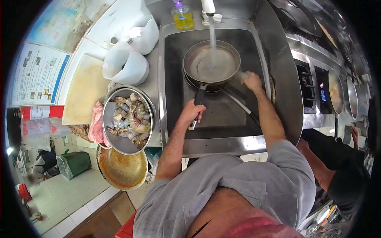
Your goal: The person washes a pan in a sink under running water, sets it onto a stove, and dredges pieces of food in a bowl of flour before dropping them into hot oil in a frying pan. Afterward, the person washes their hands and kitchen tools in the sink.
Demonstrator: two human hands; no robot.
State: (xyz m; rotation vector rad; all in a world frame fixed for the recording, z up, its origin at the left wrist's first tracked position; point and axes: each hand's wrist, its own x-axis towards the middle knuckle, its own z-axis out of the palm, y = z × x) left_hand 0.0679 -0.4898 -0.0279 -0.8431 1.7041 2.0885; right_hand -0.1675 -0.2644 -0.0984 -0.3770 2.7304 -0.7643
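Water runs from the faucet (pixel 208 7) into a frying pan (pixel 198 65) over the dark sink (pixel 222 123). My left hand (pixel 193 111) is wrapped round the pan's black handle. Close to the pan's right rim is my right hand (pixel 252 82), fingers closed on a small pale thing that I cannot make out. Beneath the top pan sit other pans, mostly hidden, with a long handle (pixel 240 104) pointing to the lower right.
Left of the sink stand a metal bowl of shrimp (pixel 131 121), white plastic containers (pixel 126 63), a cutting board (pixel 85 89) and a stained pan (pixel 122 168). A soap bottle (pixel 183 16) is behind. A stove (pixel 313 85) and another person (pixel 337 166) are at right.
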